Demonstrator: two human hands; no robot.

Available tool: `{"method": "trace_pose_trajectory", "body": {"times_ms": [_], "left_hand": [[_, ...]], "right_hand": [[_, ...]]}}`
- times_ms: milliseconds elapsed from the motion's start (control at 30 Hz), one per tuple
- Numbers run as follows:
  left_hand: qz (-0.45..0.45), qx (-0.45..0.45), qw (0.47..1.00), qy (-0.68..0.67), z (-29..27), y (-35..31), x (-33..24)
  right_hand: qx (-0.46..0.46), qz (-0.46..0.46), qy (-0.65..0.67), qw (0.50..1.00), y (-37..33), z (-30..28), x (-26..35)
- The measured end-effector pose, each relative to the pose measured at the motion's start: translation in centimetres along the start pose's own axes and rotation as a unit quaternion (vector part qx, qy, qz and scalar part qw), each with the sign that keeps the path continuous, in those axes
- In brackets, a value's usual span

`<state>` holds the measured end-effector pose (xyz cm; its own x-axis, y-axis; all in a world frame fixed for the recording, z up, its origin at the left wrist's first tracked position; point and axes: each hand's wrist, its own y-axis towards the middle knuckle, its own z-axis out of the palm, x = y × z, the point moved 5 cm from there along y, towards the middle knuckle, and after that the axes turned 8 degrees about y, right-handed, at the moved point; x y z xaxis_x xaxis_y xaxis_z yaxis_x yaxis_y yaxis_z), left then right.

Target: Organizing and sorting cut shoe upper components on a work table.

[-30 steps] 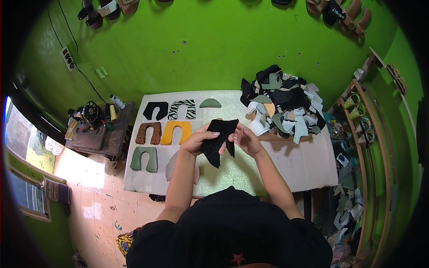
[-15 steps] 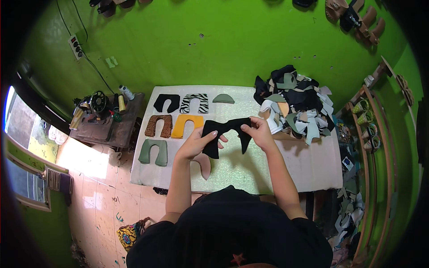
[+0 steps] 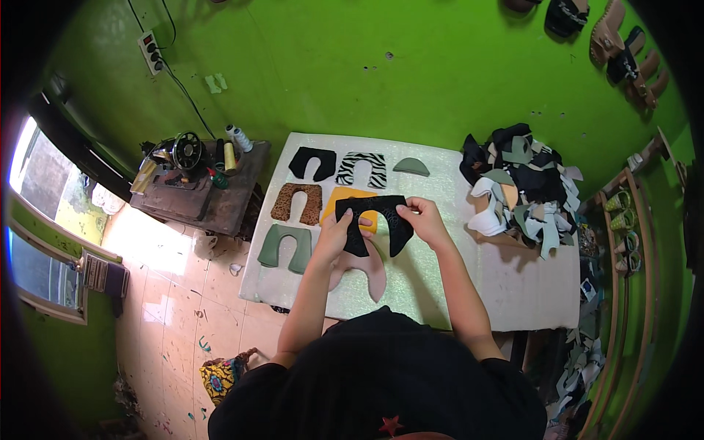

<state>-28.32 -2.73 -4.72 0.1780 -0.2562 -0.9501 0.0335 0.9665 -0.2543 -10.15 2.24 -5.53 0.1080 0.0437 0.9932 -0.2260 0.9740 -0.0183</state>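
Above the middle of the table, a black U-shaped material piece (image 3: 375, 204) is stretched between my hands, its opening toward me and a faint pattern on its surface. My left hand (image 3: 336, 236) grips its left side, and my right hand (image 3: 424, 218) pinches its upper right corner. Beneath lie a yellow piece (image 3: 341, 196) and a pink piece (image 3: 370, 270), each partly covered. Farther left are similar U shapes: black (image 3: 322, 155), zebra-striped (image 3: 375, 167), brown spotted (image 3: 281, 202) and green (image 3: 273, 248). A green half-moon piece (image 3: 411, 168) sits at the back.
Many scraps (image 3: 524, 180) are heaped at the table's right end. A sewing machine (image 3: 188, 152) and thread spools (image 3: 230, 157) stand on a dark side table (image 3: 180, 199) at left. Sandals hang on a wooden rack (image 3: 636, 242) at right. More scraps (image 3: 579, 374) lie on the floor.
The black piece has turned from a twisted hold to a flatter U, its patterned face showing. More of the pink piece shows. The whole view has shifted, with the table now farther right.
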Motion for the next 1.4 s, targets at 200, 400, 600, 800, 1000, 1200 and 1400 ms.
{"method": "trace_pose_trajectory", "body": {"times_ms": [200, 400, 600, 800, 1000, 1200, 1400], "left_hand": [[-0.018, 0.025, 0.999, -0.040, -5.3, 2.8, 1.5], [-0.028, 0.029, 0.998, 0.057, -11.6, 8.1, 5.0], [0.009, -0.097, 0.974, 0.206, -18.5, 15.2, 4.2], [0.018, -0.137, 0.962, 0.235, -22.9, 22.9, 3.1], [0.058, -0.186, 0.947, 0.255, -24.5, 26.2, 2.8], [0.065, -0.216, 0.937, 0.269, -25.1, 27.6, 3.7], [0.123, -0.229, 0.910, 0.323, -24.4, 27.5, 3.3]], "right_hand": [[0.001, 0.039, -0.056, 0.998, 3.8, 2.9, -4.2], [-0.014, 0.047, -0.065, 0.997, 10.3, 5.5, -7.3], [-0.027, 0.018, -0.213, 0.976, 16.8, 9.2, -9.5], [-0.093, -0.023, -0.207, 0.974, 22.8, 12.6, -11.5], [-0.166, -0.045, -0.208, 0.963, 25.8, 13.6, -13.3], [-0.149, -0.062, -0.232, 0.959, 27.1, 13.7, -16.1], [-0.138, -0.085, -0.318, 0.934, 26.7, 13.8, -16.0]]}}
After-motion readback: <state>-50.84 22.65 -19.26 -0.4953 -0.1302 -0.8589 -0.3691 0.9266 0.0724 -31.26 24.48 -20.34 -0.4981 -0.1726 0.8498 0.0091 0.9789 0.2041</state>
